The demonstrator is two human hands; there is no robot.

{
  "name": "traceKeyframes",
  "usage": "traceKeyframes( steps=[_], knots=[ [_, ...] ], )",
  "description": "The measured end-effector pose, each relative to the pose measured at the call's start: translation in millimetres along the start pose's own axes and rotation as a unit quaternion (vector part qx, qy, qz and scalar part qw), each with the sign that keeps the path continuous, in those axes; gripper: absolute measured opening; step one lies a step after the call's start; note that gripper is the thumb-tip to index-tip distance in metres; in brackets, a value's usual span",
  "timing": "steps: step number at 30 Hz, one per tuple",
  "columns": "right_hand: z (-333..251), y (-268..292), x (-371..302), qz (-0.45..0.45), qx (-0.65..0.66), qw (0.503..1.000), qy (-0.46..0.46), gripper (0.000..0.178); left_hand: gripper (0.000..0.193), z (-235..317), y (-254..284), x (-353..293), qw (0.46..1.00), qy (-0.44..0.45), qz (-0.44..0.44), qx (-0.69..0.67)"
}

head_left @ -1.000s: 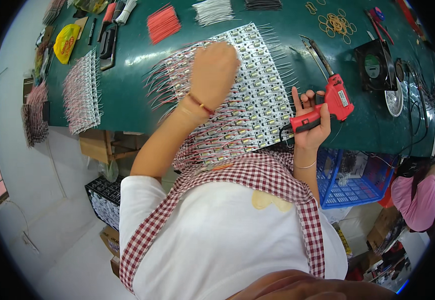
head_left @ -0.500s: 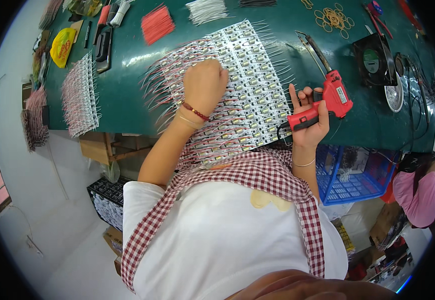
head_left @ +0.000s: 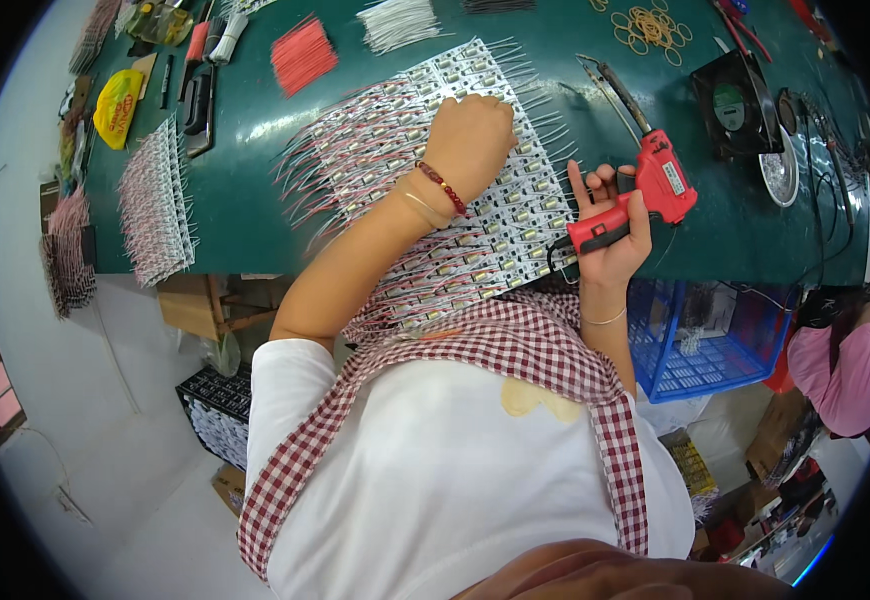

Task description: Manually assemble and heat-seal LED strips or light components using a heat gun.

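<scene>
A white panel of small circuit boards point(head_left: 525, 235) lies at a slant across the near edge of the table, with red and white wires along its left side and pale wires at its right edge. My left hand point(head_left: 470, 145) is over its upper middle, fingers curled down and closed; whatever they pinch is hidden beneath the hand. To the right of the panel, my right hand point(head_left: 610, 235) grips a red and black soldering gun point(head_left: 667, 178) by its handle. The gun's tip and thin feed tube point up and away, apart from the boards.
On the green table point(head_left: 245, 200) lie red wires point(head_left: 303, 57), white wires point(head_left: 398, 25), rubber bands point(head_left: 655, 35) and another wired panel point(head_left: 155, 205). A black fan point(head_left: 740, 105) and a metal dish point(head_left: 779, 170) stand right. Below is a blue crate point(head_left: 700, 372).
My left hand has moved right and slightly away across the panel, staying closed. My right hand keeps its hold on the soldering gun. The whole view has shifted slightly.
</scene>
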State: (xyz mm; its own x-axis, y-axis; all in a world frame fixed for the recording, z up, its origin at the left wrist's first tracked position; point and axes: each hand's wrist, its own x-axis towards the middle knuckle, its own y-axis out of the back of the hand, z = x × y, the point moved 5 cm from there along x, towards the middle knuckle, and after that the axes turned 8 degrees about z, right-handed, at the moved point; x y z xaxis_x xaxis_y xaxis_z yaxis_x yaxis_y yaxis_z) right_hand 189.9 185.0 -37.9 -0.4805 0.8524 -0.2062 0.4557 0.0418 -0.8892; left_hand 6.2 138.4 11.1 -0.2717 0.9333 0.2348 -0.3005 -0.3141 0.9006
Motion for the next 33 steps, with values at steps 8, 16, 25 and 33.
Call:
traceKeyframes(
  steps=[8, 16, 25, 33],
  knots=[
    [0, 0, 2, -0.008, 0.001, 1.000, -0.004, 0.027, 0.015, -18, 38, -52, 0.989, 0.084, 0.118, 0.011],
    [1, 2, 2, -0.005, -0.012, 1.000, -0.007, 0.027, 0.015, -11, 44, -55, 0.975, 0.097, 0.090, 0.180],
    [-1, 0, 1, 0.002, -0.009, 1.000, 0.002, 0.026, 0.013, 19, 1, -17, 1.000, -0.005, -0.016, -0.026],
    [0, 1, 1, -0.002, -0.007, 1.000, -0.003, 0.025, 0.013, -1, 33, -83, 0.988, 0.107, 0.102, 0.036]
  ],
)
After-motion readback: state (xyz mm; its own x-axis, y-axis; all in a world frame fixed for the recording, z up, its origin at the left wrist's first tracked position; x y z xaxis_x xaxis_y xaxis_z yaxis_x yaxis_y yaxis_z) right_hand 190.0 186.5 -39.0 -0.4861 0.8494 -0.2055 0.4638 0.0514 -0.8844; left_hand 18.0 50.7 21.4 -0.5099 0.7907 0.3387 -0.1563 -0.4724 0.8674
